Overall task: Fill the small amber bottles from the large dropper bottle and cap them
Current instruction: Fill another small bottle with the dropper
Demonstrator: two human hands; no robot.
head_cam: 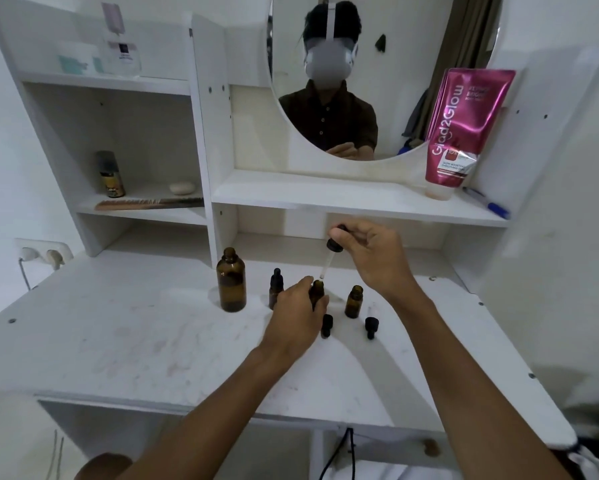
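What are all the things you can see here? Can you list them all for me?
large bottle: 1, amber, uncapped, desk, left
small bottles: 3, amber; one capped, one in the left hand, one open
loose dropper caps: 2, black, on desk
dropper: 1, black top, above held bottle
tube: 1, pink, shelf
pen: 1, blue, shelf
comb: 1, brown, left shelf
spray can: 1, dark
mirror: 1, round
left hand: holding small bottle
right hand: holding dropper

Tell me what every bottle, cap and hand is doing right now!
large amber bottle: upright, uncapped.
left small bottle: upright, capped.
middle small bottle: open, held by left hand.
right small bottle: upright, open.
dropper: pinched by right hand, tip above middle bottle.
two loose caps: on the desk.
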